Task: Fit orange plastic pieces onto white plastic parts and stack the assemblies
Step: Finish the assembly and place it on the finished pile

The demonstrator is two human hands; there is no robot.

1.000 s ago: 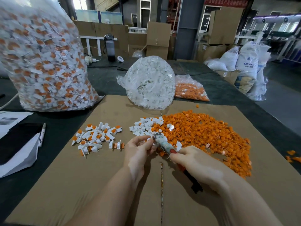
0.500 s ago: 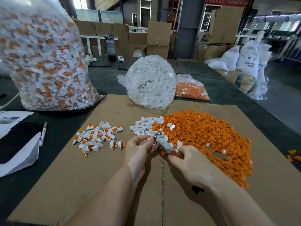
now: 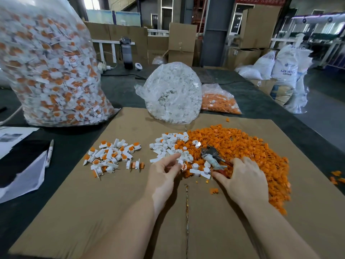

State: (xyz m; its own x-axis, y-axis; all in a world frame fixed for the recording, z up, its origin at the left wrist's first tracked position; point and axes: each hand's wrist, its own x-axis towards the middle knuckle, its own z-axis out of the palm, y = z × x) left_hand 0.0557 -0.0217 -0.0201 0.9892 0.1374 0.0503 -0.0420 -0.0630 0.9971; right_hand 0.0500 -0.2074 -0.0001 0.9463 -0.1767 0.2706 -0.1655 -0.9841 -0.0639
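At nine o'clock on the cardboard lie finished pieces [image 3: 112, 156]. The left hand [image 3: 164, 172] pinches one small part by the white parts [image 3: 168, 146]; the right hand [image 3: 242, 178] grips pliers [image 3: 212, 157] over the orange pieces [image 3: 242, 144]. Fitting seems underway; next, press.

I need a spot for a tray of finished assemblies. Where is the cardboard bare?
Bare cardboard lies near the person, below the finished pile and left of the left hand. A strip also lies between that pile and the white parts. The orange heap crowds the right.
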